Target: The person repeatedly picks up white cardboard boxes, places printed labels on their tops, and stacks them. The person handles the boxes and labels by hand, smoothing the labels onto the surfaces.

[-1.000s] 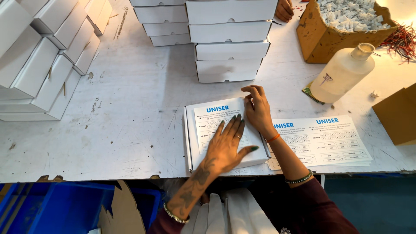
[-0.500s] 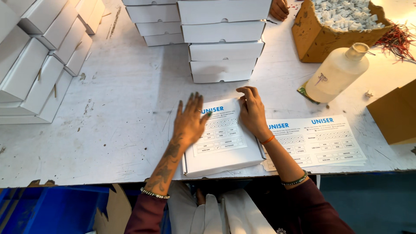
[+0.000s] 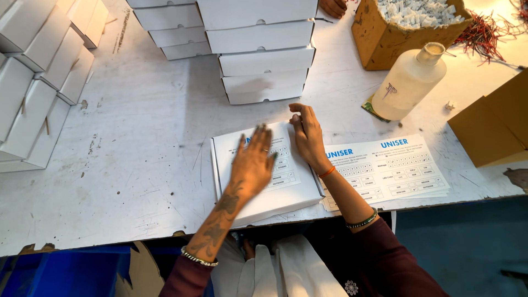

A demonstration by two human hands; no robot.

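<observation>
Looking down from the head view, we see the left hand (image 3: pixel 254 160) spread flat, fingers splayed, gripping nothing, palm pressing a printed label onto the flat white box (image 3: pixel 264 176) at the table's (image 3: pixel 126 159) near edge, likely to smooth it. Our right hand (image 3: pixel 308 135) rests open along the box's right side, steadying it. Just beside lies the stack of printed sheets (image 3: pixel 396 168), within easy reach.

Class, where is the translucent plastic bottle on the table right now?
In the head view, the translucent bottle lies tilted at upper right, just below the brown cardboard box, above the printed sheets.
</observation>
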